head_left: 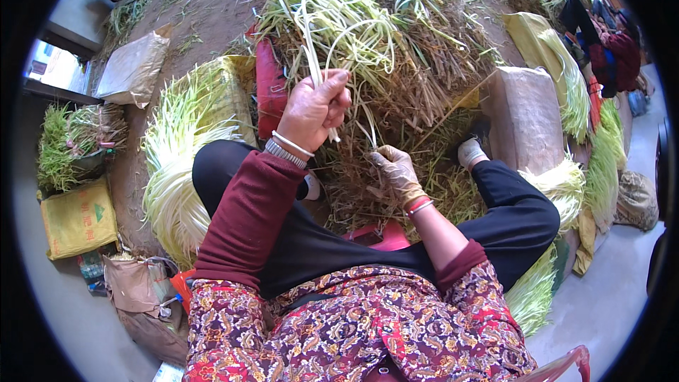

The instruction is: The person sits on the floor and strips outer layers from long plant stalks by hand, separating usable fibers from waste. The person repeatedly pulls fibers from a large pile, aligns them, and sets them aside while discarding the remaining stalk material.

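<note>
My left hand (pixel 318 109), bare, with a white bangle and a metal watch band at the wrist, is closed around a few pale leafy stalks (pixel 309 45). Their long leaves rise above the fist and loop to the right, and a cut-looking white end pokes out below. Lower and to the right, my right hand (pixel 397 172) wears a thin yellowish glove. Its thumb and fingers pinch the lower end of a slender pale stalk (pixel 370 127). Just beyond both hands lies a big heap of yellow-green stalks (pixel 339 16), with dry brown root ends (pixel 419 90) facing me.
Combed bundles of pale stalks (pixel 177 185) lie at my left knee, and more stalks (pixel 554 185) at the right. A wrapped block (pixel 525 116) stands by my right foot. Loose trimmings (pixel 451 170) cover the floor. Other people (pixel 618 58) sit at the far right and far left.
</note>
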Demonstrator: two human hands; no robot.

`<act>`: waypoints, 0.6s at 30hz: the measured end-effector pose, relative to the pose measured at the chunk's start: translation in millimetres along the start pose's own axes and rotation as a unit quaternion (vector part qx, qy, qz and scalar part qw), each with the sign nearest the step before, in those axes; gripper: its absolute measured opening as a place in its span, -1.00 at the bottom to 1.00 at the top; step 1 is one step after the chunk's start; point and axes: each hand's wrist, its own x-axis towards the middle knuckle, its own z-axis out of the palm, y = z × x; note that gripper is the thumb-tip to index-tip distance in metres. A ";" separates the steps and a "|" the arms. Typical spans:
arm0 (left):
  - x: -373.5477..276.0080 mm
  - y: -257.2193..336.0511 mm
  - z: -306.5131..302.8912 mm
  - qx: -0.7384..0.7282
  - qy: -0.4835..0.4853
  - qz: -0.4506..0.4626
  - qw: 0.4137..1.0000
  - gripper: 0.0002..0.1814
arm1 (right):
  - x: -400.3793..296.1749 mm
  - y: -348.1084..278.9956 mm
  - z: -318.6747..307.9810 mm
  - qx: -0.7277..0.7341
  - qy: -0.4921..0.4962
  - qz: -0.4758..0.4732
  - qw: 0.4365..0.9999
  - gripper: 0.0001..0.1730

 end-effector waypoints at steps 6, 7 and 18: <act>-12.5 -42.9 8.7 0.125 -0.002 -0.081 0.989 -0.75 | -59.7 -68.9 -5.0 0.033 -0.039 -0.052 0.997 -0.86; -14.0 -49.2 9.8 0.157 0.003 -0.080 0.984 -0.74 | -63.6 -68.6 -4.9 0.026 -0.034 -0.064 0.997 -0.85; -3.1 -83.2 -6.7 0.352 0.019 0.000 0.936 -0.64 | -74.9 -52.3 12.0 -0.142 -0.077 -0.086 0.983 -0.74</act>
